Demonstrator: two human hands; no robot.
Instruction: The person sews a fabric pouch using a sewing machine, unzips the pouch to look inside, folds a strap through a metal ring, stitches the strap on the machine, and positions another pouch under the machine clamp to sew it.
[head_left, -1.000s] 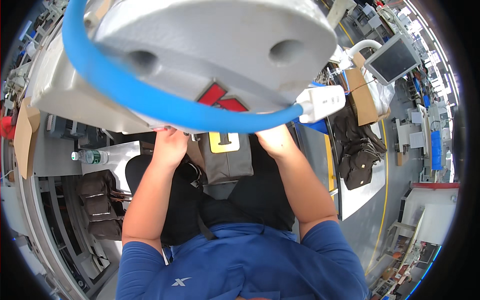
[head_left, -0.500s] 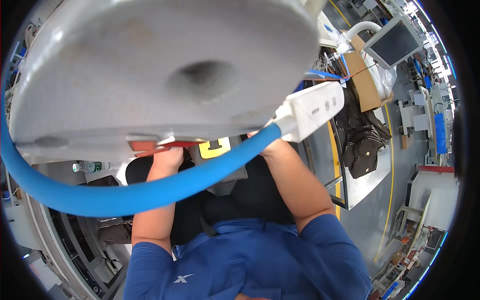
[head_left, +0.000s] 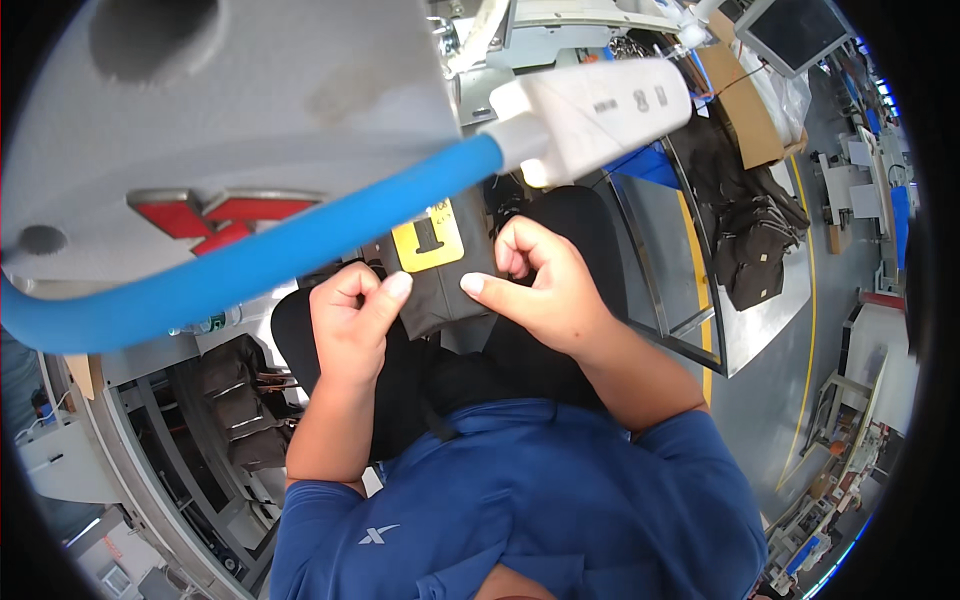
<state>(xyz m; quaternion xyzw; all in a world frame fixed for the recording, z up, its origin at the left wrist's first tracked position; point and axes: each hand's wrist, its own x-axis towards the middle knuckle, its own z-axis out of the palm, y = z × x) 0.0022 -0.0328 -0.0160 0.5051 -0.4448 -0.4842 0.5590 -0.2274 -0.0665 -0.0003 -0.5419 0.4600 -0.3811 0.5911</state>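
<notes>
My left hand [head_left: 350, 320] and my right hand [head_left: 540, 295] grip opposite sides of a grey fabric bag [head_left: 445, 300], fingers curled and thumbs resting on it near its middle. A yellow square piece [head_left: 430, 242] with a dark cut-out shape lies on the bag between them, its upper part partly hidden. Overhead at the left is a grey machine head [head_left: 280, 80] with a red emblem and a blue hose [head_left: 250, 260], which runs to a white connector housing [head_left: 610, 120]. The bag is over my black-clad lap.
To my right, dark bags [head_left: 745, 255] lie on a metal table [head_left: 760, 335], beside a cardboard box [head_left: 740, 110] and a monitor [head_left: 795, 25]. More dark bags [head_left: 240, 395] sit at my lower left, among metal frames [head_left: 160, 460]. Machines line the aisle on the right.
Both hands, earlier partly hidden beneath the machine head, now show fully with the bag, lower and closer together. The machine head has shifted up and left in the view.
</notes>
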